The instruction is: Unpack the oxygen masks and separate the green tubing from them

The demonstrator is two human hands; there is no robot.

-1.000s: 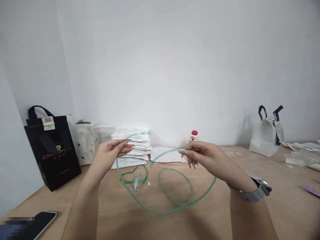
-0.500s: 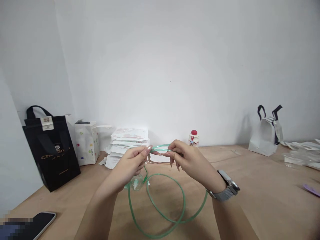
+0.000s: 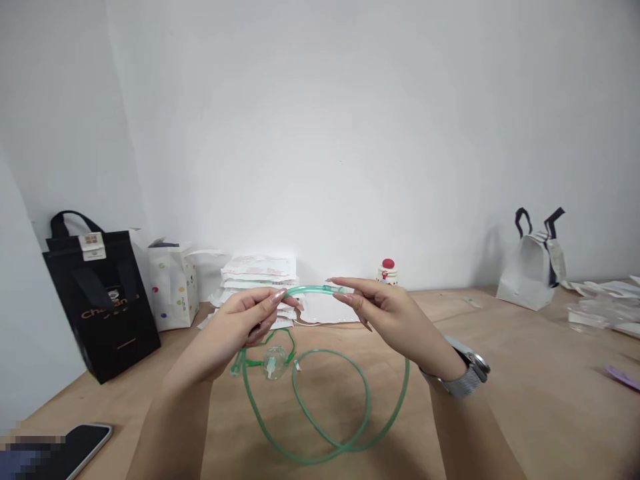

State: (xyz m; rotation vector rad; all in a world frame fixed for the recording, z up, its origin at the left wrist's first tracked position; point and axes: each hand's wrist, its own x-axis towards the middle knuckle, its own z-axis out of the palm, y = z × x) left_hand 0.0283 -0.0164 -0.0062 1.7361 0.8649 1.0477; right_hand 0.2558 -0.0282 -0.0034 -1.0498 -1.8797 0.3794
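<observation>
Fingers (image 3: 275,299) of left hand (image 3: 250,317) pinch green tubing (image 3: 310,289); right hand (image 3: 387,312) fingers nearly together, clamped on it.

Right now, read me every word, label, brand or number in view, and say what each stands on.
"Cha", rest unclear, on the black bag.
White label on that bag: too small to read.
Spotted white bag: side lettering too small to read.
White packets: print too small and blurred to read.
</observation>
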